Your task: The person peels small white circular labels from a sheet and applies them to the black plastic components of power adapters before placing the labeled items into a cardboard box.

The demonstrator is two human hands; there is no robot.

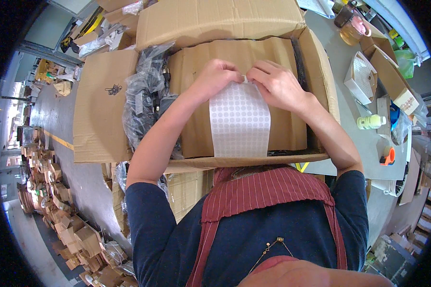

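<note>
Head view: fingertips of the left hand [215,76] and right hand [275,83] pinch together on the top edge of a white sticker sheet [239,122], which hangs below them over a cardboard divider [287,124] inside an open carton [100,105]; left of the fingers lie black plastic-bagged items [146,95].

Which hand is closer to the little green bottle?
Right. The right hand pinches the sticker sheet on the side toward the green bottle; the left hand is farther away, across the sheet.
</note>
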